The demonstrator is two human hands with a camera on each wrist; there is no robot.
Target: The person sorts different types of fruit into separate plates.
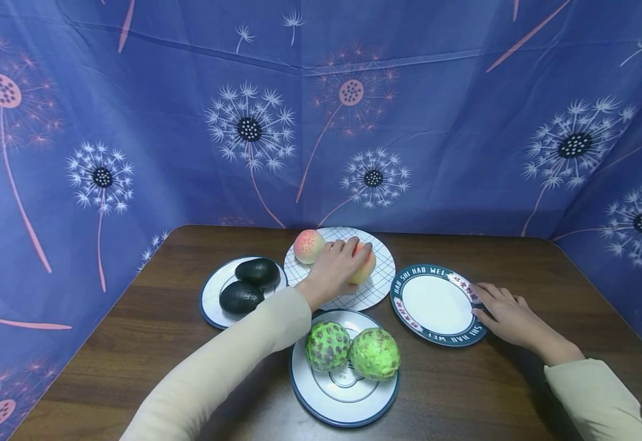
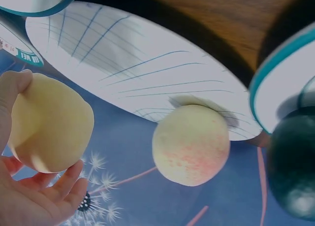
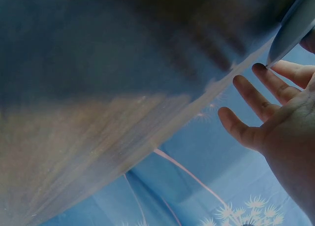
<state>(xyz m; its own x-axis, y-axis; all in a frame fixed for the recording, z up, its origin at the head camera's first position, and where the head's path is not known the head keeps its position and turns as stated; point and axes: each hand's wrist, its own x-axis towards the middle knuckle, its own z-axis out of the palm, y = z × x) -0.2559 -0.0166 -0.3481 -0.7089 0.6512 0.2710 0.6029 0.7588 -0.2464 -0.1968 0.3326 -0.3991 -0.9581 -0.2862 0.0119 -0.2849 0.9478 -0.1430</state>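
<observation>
My left hand [image 1: 332,269] grips a peach [image 2: 51,122] over the right part of a white checked plate [image 1: 381,285]; thumb and fingers curl round its side. A second peach [image 2: 191,146], pale with a pink blush, rests on the left part of that plate. At the right, my right hand [image 1: 511,315] touches the rim of a plate with a dark green lettered border [image 1: 437,303]. Its fingers are spread and fairly straight in the right wrist view, with fingertips [image 3: 260,68] right at the rim. Nothing lies on this plate.
Two dark avocados [image 1: 242,297] sit on a blue-rimmed plate [image 1: 211,309] at the left. Nearer the front, another blue-rimmed plate [image 1: 348,416] bears two bumpy green fruits [image 1: 375,354], below the left forearm. A blue dandelion-print cloth [image 1: 437,122] hangs behind the wooden table [image 1: 519,257].
</observation>
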